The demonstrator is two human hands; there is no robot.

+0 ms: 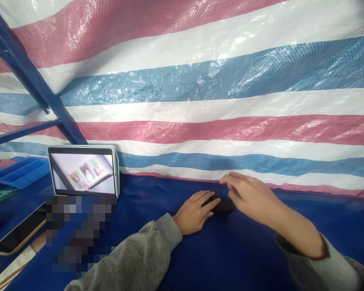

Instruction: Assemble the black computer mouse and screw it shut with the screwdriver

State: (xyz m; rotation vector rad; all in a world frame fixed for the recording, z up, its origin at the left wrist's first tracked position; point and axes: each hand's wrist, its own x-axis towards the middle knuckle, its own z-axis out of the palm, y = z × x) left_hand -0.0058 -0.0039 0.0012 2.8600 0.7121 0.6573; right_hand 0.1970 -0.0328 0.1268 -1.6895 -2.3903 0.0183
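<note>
A dark rounded object, like a computer mouse (225,205), lies on the blue tabletop (206,258). My left hand (195,212) rests palm down at its left side, fingers spread, with fingertips touching or overlapping its left end. Just above and to the right of the object is my right hand (245,194), raised over the table with its fingers bent and loosely apart; nothing shows between them. Grey sleeves cover both forearms, the right one pushed back from the wrist.
At the left a tablet (83,171) in a pale case stands upright, showing pictures. A phone (21,230) lies near it, beside a pixelated patch. Blue trays (21,171) are at far left. Striped sheeting (200,85) hangs behind, with a blue metal frame (36,76).
</note>
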